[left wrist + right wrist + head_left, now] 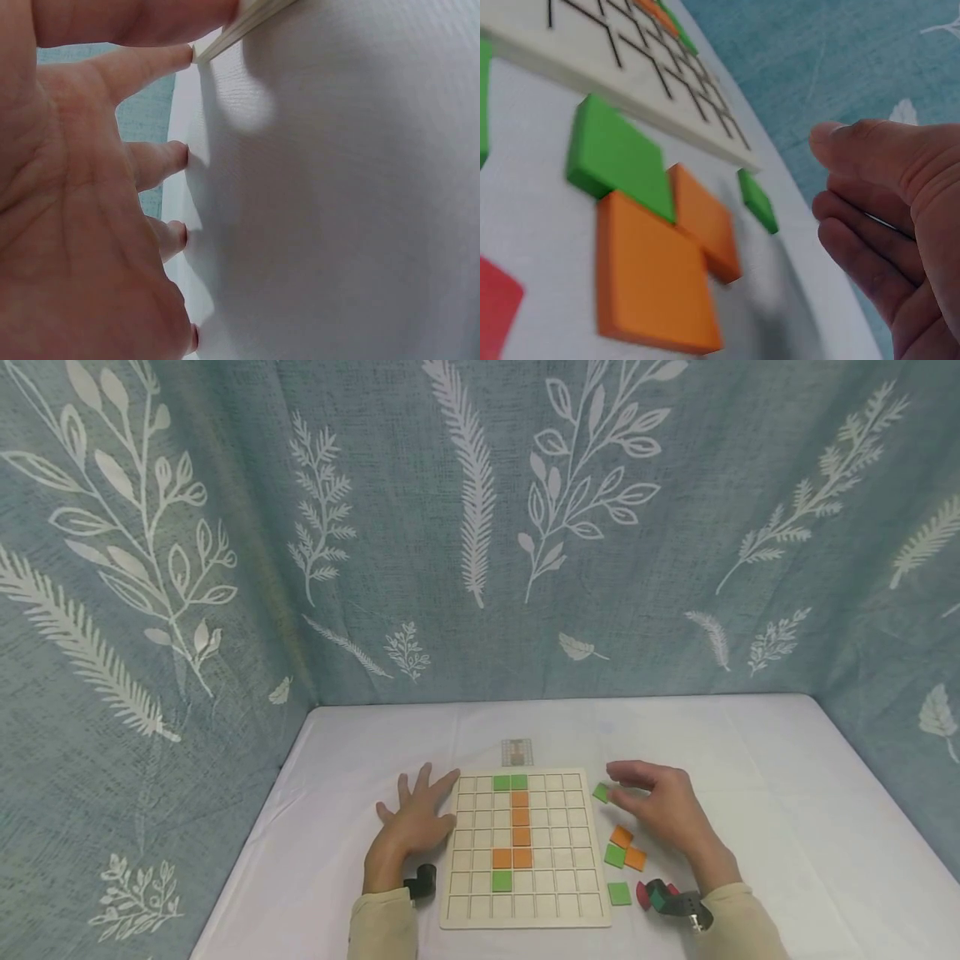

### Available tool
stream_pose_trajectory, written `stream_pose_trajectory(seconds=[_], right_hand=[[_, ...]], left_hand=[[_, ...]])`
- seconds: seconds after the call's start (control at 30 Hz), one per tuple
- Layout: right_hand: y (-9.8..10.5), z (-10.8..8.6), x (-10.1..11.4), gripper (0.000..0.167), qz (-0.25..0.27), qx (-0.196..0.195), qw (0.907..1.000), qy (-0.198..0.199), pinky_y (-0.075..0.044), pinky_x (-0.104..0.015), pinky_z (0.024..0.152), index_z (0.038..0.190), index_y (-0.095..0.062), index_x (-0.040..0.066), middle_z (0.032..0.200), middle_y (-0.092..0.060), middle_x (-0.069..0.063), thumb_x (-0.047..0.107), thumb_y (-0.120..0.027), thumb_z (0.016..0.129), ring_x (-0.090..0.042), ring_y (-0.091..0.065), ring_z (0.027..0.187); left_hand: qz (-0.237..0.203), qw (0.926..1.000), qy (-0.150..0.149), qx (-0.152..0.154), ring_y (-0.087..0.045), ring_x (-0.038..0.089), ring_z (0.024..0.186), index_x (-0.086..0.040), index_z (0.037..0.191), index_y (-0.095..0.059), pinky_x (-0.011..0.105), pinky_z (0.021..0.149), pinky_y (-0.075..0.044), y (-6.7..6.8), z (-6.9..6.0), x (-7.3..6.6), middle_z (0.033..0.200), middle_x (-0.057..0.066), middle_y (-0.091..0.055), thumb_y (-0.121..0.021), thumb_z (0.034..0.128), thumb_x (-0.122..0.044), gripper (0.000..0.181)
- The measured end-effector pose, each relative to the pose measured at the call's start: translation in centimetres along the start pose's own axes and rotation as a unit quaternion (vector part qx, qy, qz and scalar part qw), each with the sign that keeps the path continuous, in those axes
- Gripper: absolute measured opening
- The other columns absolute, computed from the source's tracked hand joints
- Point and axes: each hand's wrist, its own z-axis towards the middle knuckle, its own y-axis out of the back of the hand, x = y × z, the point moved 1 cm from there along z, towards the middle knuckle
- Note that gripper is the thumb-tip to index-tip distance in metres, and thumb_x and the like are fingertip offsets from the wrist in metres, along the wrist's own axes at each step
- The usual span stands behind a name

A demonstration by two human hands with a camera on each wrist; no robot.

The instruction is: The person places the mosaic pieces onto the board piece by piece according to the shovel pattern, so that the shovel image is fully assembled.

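The right hand [667, 802] holds nothing; its thumb and forefinger stand apart over a loose green square tile [601, 792], just off the grid board's right edge near the far corner. Whether the thumb tip grazes that tile is hard to tell. A good pick-up would pinch it by two opposite sides, leaving its face clear, then lower it flat so that it seats squarely within one cell's lines. The left hand [414, 818] is spread wide, thumb and forefinger at the grid board [558, 906] along its left edge; light, steady pressure there should stop it skidding.

The board is a pale, wood-like slab ruled into cells by thin dark lines. On it, an orange column of tiles [521, 817] runs between green ones. Right of the board, two orange tiles [652, 277] and a green tile [619, 154] huddle together, thick, smooth and crisp-edged. Beneath the board spreads white cloth [300, 860], faintly wrinkled; beyond it hangs a coarse-woven teal curtain [390, 527] with white leaves.
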Motion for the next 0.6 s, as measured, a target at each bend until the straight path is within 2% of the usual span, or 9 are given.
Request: stream_pose_trajectory(seconds=[0.17, 0.3, 0.6], right_hand=[[-0.5, -0.1, -0.5, 0.039, -0.006, 0.008, 0.9997, -0.024, -0.059, -0.055, 0.11, 0.133, -0.078, 0.01, 0.129, -0.081, -0.006, 0.015, -0.085, 0.094, -0.032, -0.075, 0.126], [-0.8, -0.2, -0.8, 0.04, -0.008, 0.012, 0.9992, -0.037, -0.058, -0.055, 0.111, 0.133, -0.078, 0.01, 0.129, -0.081, -0.006, 0.014, -0.085, 0.093, -0.032, -0.075, 0.127], [-1.5, -0.1, -0.9, 0.041, -0.015, 0.006, 0.9992, -0.036, -0.06, -0.054, 0.108, 0.132, -0.078, 0.009, 0.127, -0.082, -0.008, 0.011, -0.086, 0.091, -0.032, -0.077, 0.121]], left_hand=[[-0.009, 0.9999, 0.007, 0.011, 0.003, 0.063, 0.165, -0.02, 0.164, -0.052, 0.093, 0.116, 0.012, 1.1, -1.0, -1.5, 0.181, 0.027, -0.018, -0.064, 0.0885, -0.012, 0.077], [0.0, 0.9998, 0.009, 0.018, 0.004, 0.064, 0.164, -0.018, 0.165, -0.051, 0.094, 0.116, 0.011, 1.8, -1.7, -2.4, 0.181, 0.029, -0.017, -0.065, 0.0893, -0.01, 0.077], [0.009, 0.9997, 0.012, 0.019, 0.003, 0.064, 0.164, -0.017, 0.165, -0.051, 0.094, 0.116, 0.01, 1.8, -1.5, -2.5, 0.181, 0.029, -0.017, -0.065, 0.0894, -0.011, 0.077]])
